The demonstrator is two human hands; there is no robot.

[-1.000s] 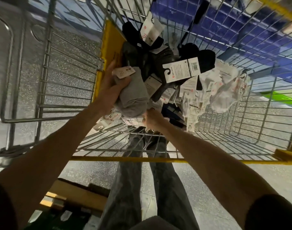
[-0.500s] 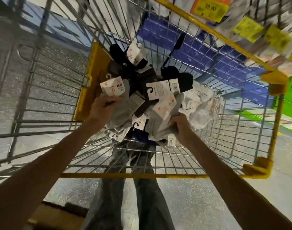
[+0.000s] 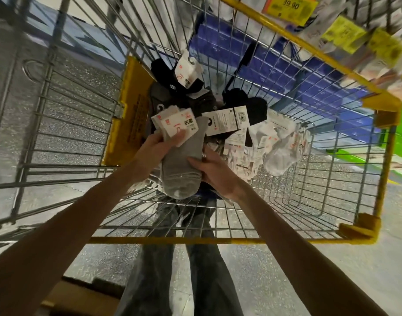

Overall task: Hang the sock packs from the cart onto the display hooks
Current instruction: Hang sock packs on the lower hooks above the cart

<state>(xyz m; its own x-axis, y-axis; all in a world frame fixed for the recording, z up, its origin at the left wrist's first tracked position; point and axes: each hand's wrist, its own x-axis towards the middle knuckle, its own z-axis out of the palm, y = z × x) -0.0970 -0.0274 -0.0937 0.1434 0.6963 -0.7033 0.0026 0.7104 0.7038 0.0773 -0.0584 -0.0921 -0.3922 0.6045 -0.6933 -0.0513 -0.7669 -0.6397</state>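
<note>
Inside the wire cart [image 3: 218,240], my left hand [image 3: 157,145] grips a stack of grey sock packs [image 3: 181,165] by their white card headers [image 3: 176,126]. My right hand [image 3: 216,172] touches the same grey bundle from the right, thumb on its front. More packs lie heaped in the cart behind: black sock packs [image 3: 245,106] with a white barcode card, and white sock packs [image 3: 279,147] toward the right.
The cart has yellow rim bars and a yellow panel [image 3: 131,115] on its left wall. Yellow price tags [image 3: 289,5] and hanging white packs show at the top right. A cardboard box [image 3: 81,297] sits on the floor by my legs.
My left hand has lifted the grey packs higher and closer. My right hand has moved left from the pile onto the grey bundle. The view has tilted up slightly.
</note>
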